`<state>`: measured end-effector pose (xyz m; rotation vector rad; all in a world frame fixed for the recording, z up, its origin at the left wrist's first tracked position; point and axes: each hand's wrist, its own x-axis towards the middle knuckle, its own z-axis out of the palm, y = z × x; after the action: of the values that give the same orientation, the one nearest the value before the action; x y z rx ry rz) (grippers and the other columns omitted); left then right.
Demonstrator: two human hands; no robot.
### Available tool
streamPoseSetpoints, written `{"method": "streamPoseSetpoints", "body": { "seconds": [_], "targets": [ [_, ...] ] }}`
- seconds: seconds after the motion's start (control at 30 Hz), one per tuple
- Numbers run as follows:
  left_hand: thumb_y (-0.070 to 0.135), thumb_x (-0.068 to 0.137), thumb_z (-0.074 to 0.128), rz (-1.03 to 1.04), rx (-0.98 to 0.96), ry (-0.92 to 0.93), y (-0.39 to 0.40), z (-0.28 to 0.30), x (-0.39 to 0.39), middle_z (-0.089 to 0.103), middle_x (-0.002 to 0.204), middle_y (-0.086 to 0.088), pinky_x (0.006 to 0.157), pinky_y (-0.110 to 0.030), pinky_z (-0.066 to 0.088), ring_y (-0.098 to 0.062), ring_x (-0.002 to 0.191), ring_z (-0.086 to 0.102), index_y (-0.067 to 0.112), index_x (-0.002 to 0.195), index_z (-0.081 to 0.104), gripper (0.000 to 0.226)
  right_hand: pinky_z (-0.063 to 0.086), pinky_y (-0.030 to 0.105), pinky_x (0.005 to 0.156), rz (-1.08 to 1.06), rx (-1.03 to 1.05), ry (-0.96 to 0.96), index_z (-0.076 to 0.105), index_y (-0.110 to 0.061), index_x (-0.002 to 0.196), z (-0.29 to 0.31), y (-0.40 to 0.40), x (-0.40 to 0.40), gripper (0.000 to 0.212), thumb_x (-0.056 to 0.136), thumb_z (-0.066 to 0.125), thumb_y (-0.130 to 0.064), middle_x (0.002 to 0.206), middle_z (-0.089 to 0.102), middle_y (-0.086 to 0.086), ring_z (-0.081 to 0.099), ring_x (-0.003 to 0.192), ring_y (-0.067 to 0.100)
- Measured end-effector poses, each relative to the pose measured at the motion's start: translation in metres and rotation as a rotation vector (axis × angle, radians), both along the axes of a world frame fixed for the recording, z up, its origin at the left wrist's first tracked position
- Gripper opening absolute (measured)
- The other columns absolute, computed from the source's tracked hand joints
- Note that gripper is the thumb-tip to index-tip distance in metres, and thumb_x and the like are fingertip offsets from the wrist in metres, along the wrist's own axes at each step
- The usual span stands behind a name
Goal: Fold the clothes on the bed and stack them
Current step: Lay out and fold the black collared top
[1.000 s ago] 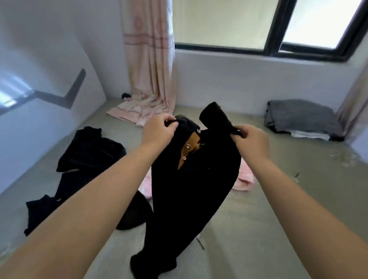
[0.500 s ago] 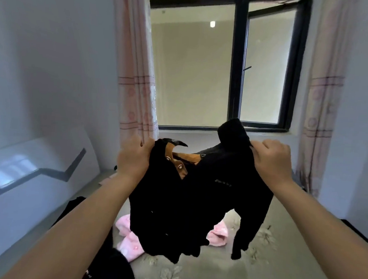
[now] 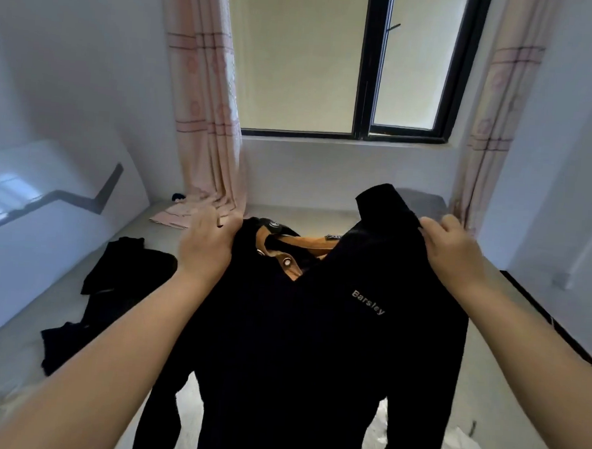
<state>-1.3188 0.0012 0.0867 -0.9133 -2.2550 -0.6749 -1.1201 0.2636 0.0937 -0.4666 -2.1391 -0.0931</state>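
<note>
Both hands have spread wider since half a second ago, and what hung bunched between them now opens out flat, chest side toward the camera. Fingers of the left hand [image 3: 207,244] curl over and pinch one shoulder of the black shirt [image 3: 314,348]; fingers of the right hand [image 3: 452,251] pinch the other shoulder, with a fold of dark cloth sticking up just beside the knuckles. Between the two grips the tan-lined collar [image 3: 293,248] gapes open, showing snap buttons, and pale lettering sits on the chest. Body and sleeves hang straight down, held in the air above the bed [image 3: 508,372], not lying on it.

Out to the left, a second pile of black clothes [image 3: 107,291] lies crumpled on the bed, untouched. White cloth [image 3: 464,446] shows low at the right, partly hidden by the hanging shirt; what it is cannot be told. Behind are the window [image 3: 368,71] and pink curtains [image 3: 204,112].

By my reckoning the job is at an early stage: this shirt is only shaken out, not yet laid down or folded, the black pile waits, and no stack of folded clothes shows in view
</note>
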Motion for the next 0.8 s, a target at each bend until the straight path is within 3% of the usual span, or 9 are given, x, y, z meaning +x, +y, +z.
{"method": "streamPoseSetpoints", "body": {
  "seconds": [0.07,0.13,0.23,0.37,0.43,0.5,0.63,0.7,0.8],
  "targets": [
    [0.005,0.089,0.051,0.029,-0.080,-0.033,0.011,-0.023,-0.014,0.047,0.084,-0.011,0.059,-0.040,0.035,-0.038,0.092,0.048,0.016,0.096,0.053,0.012,0.032,0.026,0.040,-0.015,0.015,-0.044,0.065,0.008,0.080,-0.026,0.017,-0.010,0.017,0.080,0.053,-0.004,0.060,0.048,0.025,0.046,0.037,0.033],
    [0.004,0.087,0.053,0.056,-0.192,-0.039,0.029,-0.055,-0.029,0.048,0.087,-0.022,0.056,-0.038,0.034,-0.038,0.087,0.048,0.011,0.103,0.062,0.019,0.026,0.025,0.044,0.028,-0.045,-0.131,0.062,0.009,0.076,-0.057,0.033,-0.029,0.014,0.077,0.056,-0.004,0.058,0.045,0.023,0.044,0.037,0.032],
    [-0.005,0.080,0.059,0.047,-0.257,-0.093,0.059,-0.113,-0.065,0.050,0.083,-0.031,0.051,-0.040,0.036,-0.044,0.077,0.051,0.001,0.096,0.066,0.018,0.026,0.024,0.044,0.068,-0.095,-0.268,0.062,0.009,0.075,-0.116,0.071,-0.068,0.010,0.067,0.068,0.012,0.057,0.044,0.023,0.042,0.037,0.031],
    [-0.006,0.081,0.056,0.103,-0.395,-0.272,0.098,-0.214,-0.112,0.051,0.086,-0.029,0.051,-0.040,0.037,-0.042,0.077,0.051,0.004,0.096,0.064,0.019,0.033,0.029,0.038,0.129,-0.230,-0.458,0.063,0.008,0.075,-0.215,0.114,-0.124,0.011,0.066,0.069,0.012,0.059,0.047,0.025,0.045,0.036,0.033],
    [0.000,0.087,0.049,0.152,-0.468,-0.387,0.112,-0.266,-0.127,0.052,0.094,-0.026,0.057,-0.038,0.034,-0.039,0.084,0.051,0.007,0.105,0.061,0.022,0.031,0.028,0.039,0.145,-0.310,-0.516,0.064,0.007,0.075,-0.268,0.129,-0.146,0.012,0.066,0.069,0.011,0.058,0.046,0.025,0.043,0.034,0.034],
    [0.013,0.092,0.046,0.166,-0.506,-0.494,0.123,-0.317,-0.137,0.052,0.093,-0.022,0.057,-0.036,0.030,-0.036,0.088,0.051,0.008,0.109,0.057,0.021,0.036,0.034,0.040,0.137,-0.400,-0.586,0.066,0.006,0.083,-0.320,0.139,-0.163,0.011,0.073,0.067,0.008,0.063,0.047,0.027,0.047,0.040,0.038],
    [0.025,0.094,0.038,0.145,-0.518,-0.669,0.138,-0.385,-0.145,0.058,0.086,-0.018,0.059,-0.036,0.033,-0.036,0.083,0.057,0.008,0.088,0.048,0.021,0.038,0.038,0.051,0.105,-0.536,-0.759,0.064,0.002,0.102,-0.392,0.149,-0.180,0.018,0.086,0.057,-0.004,0.075,0.048,0.023,0.051,0.059,0.038],
    [0.024,0.093,0.038,0.145,-0.459,-0.649,0.144,-0.393,-0.156,0.059,0.082,-0.020,0.057,-0.036,0.033,-0.038,0.079,0.057,0.007,0.081,0.049,0.024,0.042,0.041,0.050,0.137,-0.530,-0.704,0.065,0.005,0.098,-0.401,0.153,-0.191,0.017,0.087,0.057,-0.005,0.074,0.050,0.026,0.052,0.058,0.040],
    [0.017,0.089,0.041,0.084,-0.222,-0.424,0.157,-0.387,-0.180,0.060,0.078,-0.028,0.056,-0.040,0.042,-0.042,0.071,0.058,-0.005,0.085,0.059,0.029,0.045,0.039,0.045,0.150,-0.415,-0.455,0.066,0.009,0.087,-0.395,0.169,-0.218,0.027,0.086,0.050,-0.013,0.065,0.051,0.029,0.053,0.049,0.040]
  ]
}}
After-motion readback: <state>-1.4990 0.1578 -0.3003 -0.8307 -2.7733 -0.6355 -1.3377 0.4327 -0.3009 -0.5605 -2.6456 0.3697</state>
